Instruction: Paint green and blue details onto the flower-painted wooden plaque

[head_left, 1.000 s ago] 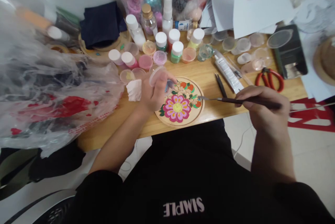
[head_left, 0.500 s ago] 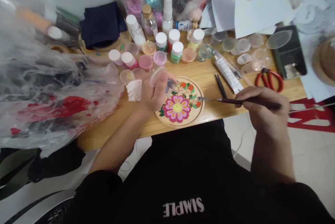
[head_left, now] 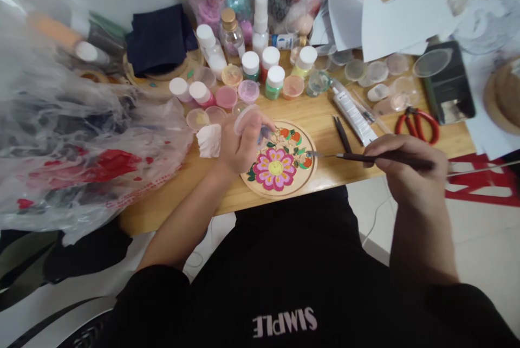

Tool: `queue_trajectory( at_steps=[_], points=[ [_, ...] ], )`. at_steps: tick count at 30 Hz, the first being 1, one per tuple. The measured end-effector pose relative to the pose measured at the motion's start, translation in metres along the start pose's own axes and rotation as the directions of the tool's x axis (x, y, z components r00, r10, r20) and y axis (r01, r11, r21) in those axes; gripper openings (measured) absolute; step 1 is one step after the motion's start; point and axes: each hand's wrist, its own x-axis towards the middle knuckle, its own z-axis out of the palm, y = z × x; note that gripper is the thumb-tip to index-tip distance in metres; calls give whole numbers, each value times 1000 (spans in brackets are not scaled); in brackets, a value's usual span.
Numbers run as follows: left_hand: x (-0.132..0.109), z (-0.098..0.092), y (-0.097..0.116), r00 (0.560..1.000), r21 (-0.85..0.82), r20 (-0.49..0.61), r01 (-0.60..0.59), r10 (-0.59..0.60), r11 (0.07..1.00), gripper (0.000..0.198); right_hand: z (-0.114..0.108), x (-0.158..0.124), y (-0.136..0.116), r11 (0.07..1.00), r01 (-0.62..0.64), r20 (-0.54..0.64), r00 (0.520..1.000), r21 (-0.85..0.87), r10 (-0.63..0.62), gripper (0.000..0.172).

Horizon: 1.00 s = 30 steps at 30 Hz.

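My left hand (head_left: 240, 147) is closed around a small clear plastic cup (head_left: 265, 134) with bluish contents, tilted over the upper left of a round wooden board (head_left: 301, 185). A translucent lid (head_left: 245, 118) sticks up by its thumb. The board bears a large pink flower (head_left: 274, 169), orange blooms and green leaves with raised gold outlines. In my right hand (head_left: 410, 169) is a slim palette knife (head_left: 352, 157) with a dark handle, its metal blade pointing left. The blade tip is over the leaves near the board's right rim; whether it touches cannot be told.
Several white-capped paint bottles (head_left: 275, 82) and small colour cups (head_left: 226, 97) stand behind the board. To the right lie black tweezers (head_left: 342, 134), a white tube (head_left: 354, 115) and red-handled pliers (head_left: 418, 124). A crumpled tissue (head_left: 208, 140) and plastic bag (head_left: 101, 169) are at left.
Hardly anything differs. Both hands keep their place over the board, and the knife tip stays near the same leaves.
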Motion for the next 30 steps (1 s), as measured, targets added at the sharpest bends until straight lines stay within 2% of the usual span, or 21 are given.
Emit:
queue_trajectory(
  at_steps=[12,21,30],
  points=[
    [2,1,4,1000,36,-13,-7,7,999,56,0,0,2,1000,-10,-4,1000,6,10,15],
    [2,1,5,1000,22,-4,-15,15,1000,56,-5,-3,7,1000,10,49,999,-13,-9,17],
    [2,1,4,1000,34,-16,26,-25,999,59,-5,-2,6,999,21,38,999,-26,-20,17]
  ],
)
